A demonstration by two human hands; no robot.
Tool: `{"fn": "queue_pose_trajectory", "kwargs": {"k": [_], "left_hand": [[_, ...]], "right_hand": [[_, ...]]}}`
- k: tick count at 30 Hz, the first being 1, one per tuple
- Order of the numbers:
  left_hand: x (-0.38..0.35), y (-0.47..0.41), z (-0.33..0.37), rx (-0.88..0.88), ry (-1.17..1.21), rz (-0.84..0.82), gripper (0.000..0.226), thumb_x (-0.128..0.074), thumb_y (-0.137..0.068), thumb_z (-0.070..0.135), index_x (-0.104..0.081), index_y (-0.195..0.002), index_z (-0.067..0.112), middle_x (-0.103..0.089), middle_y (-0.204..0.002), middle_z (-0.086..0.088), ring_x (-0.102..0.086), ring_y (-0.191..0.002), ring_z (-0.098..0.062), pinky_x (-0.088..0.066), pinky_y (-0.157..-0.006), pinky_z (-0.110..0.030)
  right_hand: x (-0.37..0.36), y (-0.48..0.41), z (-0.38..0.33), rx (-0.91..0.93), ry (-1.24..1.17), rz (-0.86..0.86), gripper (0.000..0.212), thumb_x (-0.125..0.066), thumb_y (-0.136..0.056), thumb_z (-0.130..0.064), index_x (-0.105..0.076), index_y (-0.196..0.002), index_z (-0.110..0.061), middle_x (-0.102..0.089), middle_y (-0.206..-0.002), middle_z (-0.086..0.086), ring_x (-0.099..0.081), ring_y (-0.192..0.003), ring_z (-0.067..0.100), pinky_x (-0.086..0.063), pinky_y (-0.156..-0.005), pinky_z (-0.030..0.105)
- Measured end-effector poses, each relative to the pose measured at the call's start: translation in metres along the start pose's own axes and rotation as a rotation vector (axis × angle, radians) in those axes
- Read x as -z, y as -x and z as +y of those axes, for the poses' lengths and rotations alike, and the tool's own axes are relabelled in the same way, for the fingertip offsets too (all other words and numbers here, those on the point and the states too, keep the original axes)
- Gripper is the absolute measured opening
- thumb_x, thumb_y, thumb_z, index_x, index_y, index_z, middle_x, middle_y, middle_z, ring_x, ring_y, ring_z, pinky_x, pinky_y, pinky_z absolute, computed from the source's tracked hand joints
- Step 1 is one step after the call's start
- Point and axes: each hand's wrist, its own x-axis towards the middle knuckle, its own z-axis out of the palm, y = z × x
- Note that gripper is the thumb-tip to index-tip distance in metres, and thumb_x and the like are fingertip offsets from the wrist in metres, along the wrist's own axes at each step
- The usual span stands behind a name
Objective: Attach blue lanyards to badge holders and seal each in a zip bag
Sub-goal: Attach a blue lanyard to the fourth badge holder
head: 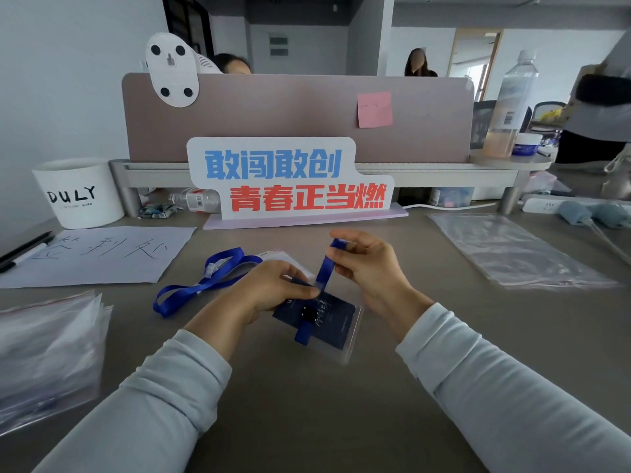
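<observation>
At the middle of the desk (pixel 307 411), seen from the head camera, a clear badge holder (pixel 333 324) with a dark blue card inside lies tilted just below and between the two hands. The left hand (pixel 269 290) comes in from the left, fingers curled, and pinches the holder's top edge, where the strap meets it. The right hand (pixel 370 268) sits a little higher and to the right of the holder. Its thumb and fingers are closed together on a stretch of the blue lanyard (pixel 323 269). From that pinch the strap runs down taut to the holder's top, and a short blue end with a black clip lies over the card. More blue strap lies in loose loops on the desk to the left of the left hand; whether it is the same lanyard cannot be told. Both forearms, in pale grey sleeves, reach forward from the lower corners.

A stack of zip bags (pixel 47 349) lies at the left edge, and a single zip bag (pixel 512 250) lies flat well to the right of the hands.
</observation>
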Motion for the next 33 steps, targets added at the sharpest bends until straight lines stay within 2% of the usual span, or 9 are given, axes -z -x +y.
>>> {"fn": "queue_pose_trajectory", "kwargs": {"k": [4, 6, 10, 14, 16, 18, 22, 29, 33], "left_hand": [[-0.003, -0.006, -0.003, -0.001, 0.067, 0.131, 0.020, -0.072, -0.078, 0.026, -0.059, -0.090, 0.019, -0.062, -0.095, -0.001, -0.058, -0.086, -0.015, -0.049, -0.068, -0.025], [-0.004, -0.010, -0.008, -0.005, 0.083, 0.211, 0.023, -0.072, -0.078, 0.025, -0.059, -0.095, 0.017, -0.061, -0.097, -0.002, -0.059, -0.090, -0.019, -0.052, -0.073, -0.030], [-0.001, -0.018, -0.018, 0.024, 0.218, 0.403, 0.017, -0.073, -0.077, 0.027, -0.059, -0.085, 0.023, -0.062, -0.102, -0.004, -0.059, -0.096, -0.023, -0.054, -0.081, -0.038], [0.001, -0.021, -0.019, 0.033, 0.298, 0.552, 0.025, -0.072, -0.078, 0.029, -0.063, -0.098, 0.018, -0.062, -0.102, -0.001, -0.057, -0.090, -0.017, -0.048, -0.061, -0.027], [0.001, -0.022, -0.021, 0.030, 0.354, 0.608, 0.025, -0.073, -0.077, 0.028, -0.063, -0.098, 0.018, -0.063, -0.103, -0.002, -0.059, -0.092, -0.019, -0.052, -0.064, -0.032], [0.002, -0.023, -0.022, 0.042, 0.416, 0.650, 0.022, -0.074, -0.076, 0.027, -0.062, -0.093, 0.021, -0.064, -0.105, -0.004, -0.060, -0.095, -0.023, -0.055, -0.078, -0.043], [0.002, -0.023, -0.021, 0.056, 0.572, 0.666, 0.016, -0.074, -0.076, 0.020, -0.063, -0.088, 0.024, -0.064, -0.103, -0.003, -0.061, -0.097, -0.024, -0.054, -0.084, -0.047], [-0.001, -0.022, -0.020, 0.029, 0.803, 0.609, 0.014, -0.071, -0.079, 0.014, -0.063, -0.080, 0.025, -0.063, -0.107, -0.005, -0.061, -0.101, -0.026, -0.052, -0.087, -0.048], [-0.001, -0.022, -0.018, 0.054, 0.915, 0.565, 0.009, -0.065, -0.084, 0.013, -0.061, -0.091, 0.018, -0.061, -0.108, -0.007, -0.062, -0.088, -0.019, -0.054, -0.067, -0.034]], "right_hand": [[-0.006, 0.004, -0.003, 0.082, -0.001, -0.007, 0.041, -0.067, -0.082, -0.005, -0.060, -0.117, -0.025, -0.068, -0.086, -0.006, -0.063, -0.079, 0.009, -0.051, -0.061, 0.014], [-0.007, 0.005, -0.003, 0.069, -0.032, -0.012, 0.043, -0.066, -0.083, -0.004, -0.057, -0.118, -0.025, -0.069, -0.091, -0.004, -0.064, -0.081, 0.010, -0.051, -0.062, 0.016], [-0.006, 0.006, -0.002, -0.041, -0.125, -0.042, 0.045, -0.066, -0.083, -0.007, -0.051, -0.123, -0.020, -0.066, -0.089, 0.005, -0.063, -0.076, 0.013, -0.048, -0.059, 0.018], [-0.008, 0.008, 0.005, -0.035, 0.095, -0.130, 0.037, -0.067, -0.084, -0.011, -0.054, -0.116, -0.022, -0.057, -0.088, -0.003, -0.054, -0.069, 0.007, -0.045, -0.058, 0.016], [-0.009, 0.008, 0.009, -0.015, 0.166, -0.189, 0.032, -0.068, -0.083, -0.010, -0.057, -0.110, -0.023, -0.058, -0.088, -0.007, -0.055, -0.074, 0.006, -0.045, -0.059, 0.013], [-0.010, 0.008, 0.012, 0.028, 0.258, -0.238, 0.028, -0.068, -0.082, -0.007, -0.062, -0.106, -0.021, -0.059, -0.085, -0.009, -0.055, -0.072, 0.003, -0.045, -0.059, 0.008], [-0.011, 0.010, 0.018, 0.096, 0.491, -0.327, 0.023, -0.066, -0.084, -0.008, -0.069, -0.104, -0.018, -0.062, -0.092, -0.012, -0.059, -0.081, 0.001, -0.047, -0.069, 0.004], [-0.018, 0.012, 0.021, 0.184, 0.664, -0.275, 0.021, -0.064, -0.085, -0.009, -0.071, -0.103, -0.018, -0.067, -0.103, -0.005, -0.056, -0.084, 0.002, -0.043, -0.066, 0.001], [-0.019, 0.013, 0.022, 0.229, 0.696, -0.250, 0.035, -0.063, -0.086, -0.008, -0.064, -0.118, -0.022, -0.060, -0.101, -0.010, -0.053, -0.082, 0.002, -0.039, -0.066, -0.003]]}}
